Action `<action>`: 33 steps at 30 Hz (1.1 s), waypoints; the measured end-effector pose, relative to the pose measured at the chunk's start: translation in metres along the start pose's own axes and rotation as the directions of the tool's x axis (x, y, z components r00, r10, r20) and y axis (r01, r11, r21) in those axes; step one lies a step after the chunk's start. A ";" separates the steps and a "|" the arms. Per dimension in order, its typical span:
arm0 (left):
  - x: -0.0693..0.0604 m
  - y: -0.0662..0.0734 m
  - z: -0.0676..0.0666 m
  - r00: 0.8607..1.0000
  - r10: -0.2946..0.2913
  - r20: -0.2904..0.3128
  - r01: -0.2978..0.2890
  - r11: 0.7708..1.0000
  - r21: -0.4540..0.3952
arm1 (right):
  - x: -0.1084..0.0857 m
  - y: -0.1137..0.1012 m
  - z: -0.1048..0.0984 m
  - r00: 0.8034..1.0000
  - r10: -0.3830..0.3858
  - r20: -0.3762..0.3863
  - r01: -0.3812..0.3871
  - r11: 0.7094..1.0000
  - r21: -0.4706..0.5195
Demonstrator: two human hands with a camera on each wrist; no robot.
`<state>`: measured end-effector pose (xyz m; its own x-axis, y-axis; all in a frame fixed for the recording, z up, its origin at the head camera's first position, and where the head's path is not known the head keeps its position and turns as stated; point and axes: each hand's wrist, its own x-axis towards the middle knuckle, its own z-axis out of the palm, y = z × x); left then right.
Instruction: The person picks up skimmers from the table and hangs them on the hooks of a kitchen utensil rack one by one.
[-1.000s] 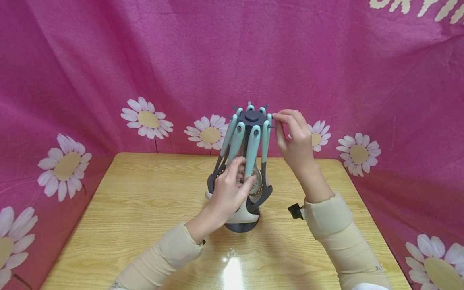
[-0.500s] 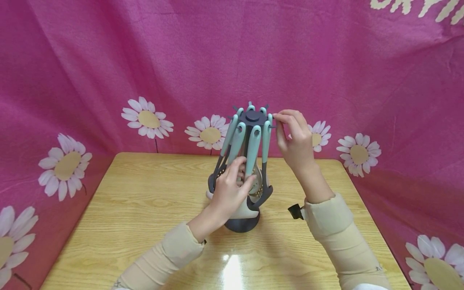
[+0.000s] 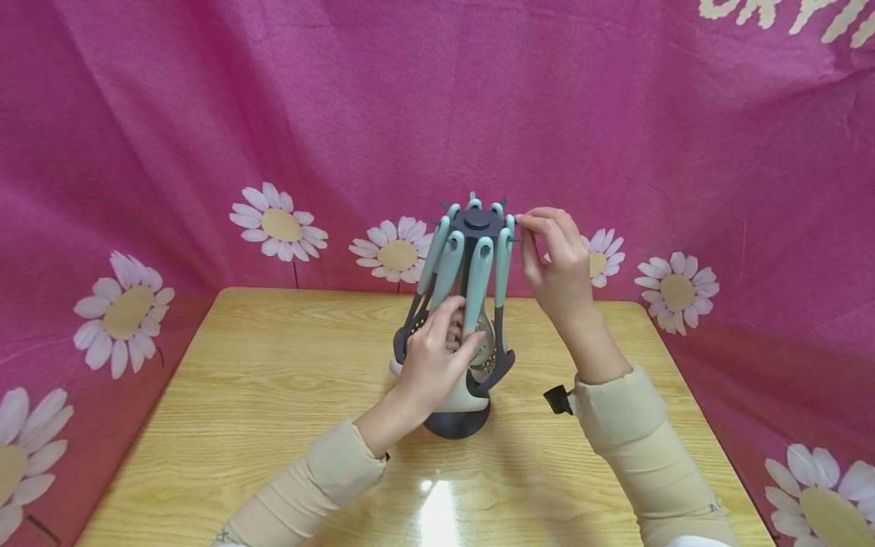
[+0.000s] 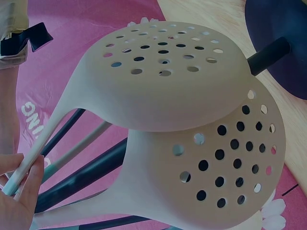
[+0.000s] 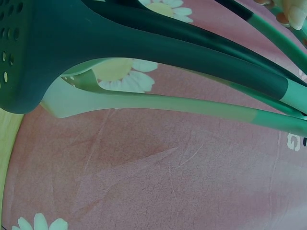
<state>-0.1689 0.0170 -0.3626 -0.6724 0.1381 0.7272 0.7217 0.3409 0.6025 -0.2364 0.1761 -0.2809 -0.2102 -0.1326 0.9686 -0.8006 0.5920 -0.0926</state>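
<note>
A dark rotating utensil stand carries several cooking tools, with mint handles hung by their top holes on its hooks. My left hand pinches the front handle low down, near where mint turns to beige. The left wrist view shows the fingertips at the neck of a beige perforated skimmer. A second perforated beige head overlaps it. My right hand brings thumb and forefinger together at the tip of a hook on the stand's upper right side. A dark slotted turner fills the right wrist view's upper left.
The stand's round dark base rests on a wood-grain table. Pink cloth with daisy prints hangs behind and on both sides. A black clip sticks out from the right sleeve cuff.
</note>
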 end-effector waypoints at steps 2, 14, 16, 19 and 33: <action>0.000 -0.001 0.000 1.000 0.010 -0.002 -0.010 1.000 -0.001 | 0.000 0.000 0.000 1.000 0.000 0.000 0.000 1.000 0.000; -0.003 -0.006 -0.022 0.977 0.207 -0.050 -0.205 0.978 0.042 | -0.001 0.002 -0.001 1.000 -0.001 0.027 0.002 1.000 -0.006; -0.001 -0.008 -0.030 0.962 0.261 -0.076 -0.259 0.965 0.031 | -0.001 0.002 -0.002 0.999 -0.002 0.041 0.002 1.000 -0.010; 0.003 -0.016 -0.040 0.941 0.311 -0.129 -0.310 0.950 0.033 | -0.001 0.001 -0.004 0.998 -0.001 0.070 0.003 1.000 -0.027; 0.030 -0.058 -0.078 0.967 0.221 -0.125 -0.193 0.960 0.203 | 0.009 -0.002 -0.023 0.968 0.031 0.249 -0.031 1.000 -0.005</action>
<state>-0.2177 -0.0709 -0.3501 -0.4705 0.0929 0.8775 0.7890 0.4896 0.3712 -0.2241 0.1922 -0.2668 -0.3683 -0.3079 0.8773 -0.7909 0.5997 -0.1215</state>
